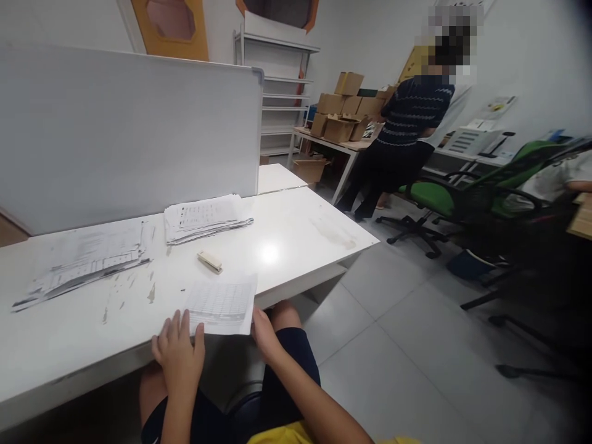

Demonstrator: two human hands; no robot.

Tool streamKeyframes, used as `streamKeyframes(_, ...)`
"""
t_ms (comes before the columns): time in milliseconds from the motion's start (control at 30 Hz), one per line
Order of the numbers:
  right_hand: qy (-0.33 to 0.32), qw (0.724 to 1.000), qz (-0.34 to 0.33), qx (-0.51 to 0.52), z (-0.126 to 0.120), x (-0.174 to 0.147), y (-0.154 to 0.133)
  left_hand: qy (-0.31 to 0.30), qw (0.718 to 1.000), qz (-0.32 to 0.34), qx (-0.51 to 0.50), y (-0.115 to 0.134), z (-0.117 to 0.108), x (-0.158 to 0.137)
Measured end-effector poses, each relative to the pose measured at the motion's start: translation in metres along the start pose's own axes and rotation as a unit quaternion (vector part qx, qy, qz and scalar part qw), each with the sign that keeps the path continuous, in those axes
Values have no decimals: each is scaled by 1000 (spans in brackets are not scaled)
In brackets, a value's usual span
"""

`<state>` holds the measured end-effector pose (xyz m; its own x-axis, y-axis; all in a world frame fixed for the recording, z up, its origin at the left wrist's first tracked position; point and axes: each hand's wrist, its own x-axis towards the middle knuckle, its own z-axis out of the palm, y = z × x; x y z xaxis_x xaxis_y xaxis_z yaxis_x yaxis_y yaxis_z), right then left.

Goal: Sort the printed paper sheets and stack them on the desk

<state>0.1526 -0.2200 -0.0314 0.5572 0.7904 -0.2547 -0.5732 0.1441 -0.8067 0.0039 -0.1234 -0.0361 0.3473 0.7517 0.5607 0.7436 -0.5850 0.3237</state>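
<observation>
A printed sheet of paper (222, 305) with a table of fine lines lies at the front edge of the white desk, its lower part sticking out past the edge. My left hand (178, 345) rests on the desk edge at the sheet's lower left corner, fingers spread and flat. At the sheet's right side, my right hand (264, 333) pinches the margin; its fingertips are partly hidden behind the paper. Just beyond the sheet sits a cream stapler (210, 261). Whether the paper is one sheet or several, I cannot tell.
Two paper stacks, one nearer the middle (203, 216) and one at left (92, 253), lie before a whiteboard panel (139, 135). A person (407, 117) stands by a table of cardboard boxes (340, 126). Green office chairs (430, 194) stand at right, with another person partly visible.
</observation>
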Motion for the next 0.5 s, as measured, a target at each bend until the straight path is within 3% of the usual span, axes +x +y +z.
streamKeyframes(267, -33, 998, 43, 13, -18, -9, -48, 11, 997, 51, -57, 0, 0, -6)
streamKeyframes(500, 25, 998, 31, 42, -35, -9, -57, 11, 996, 81, -34, 3, 0, -9)
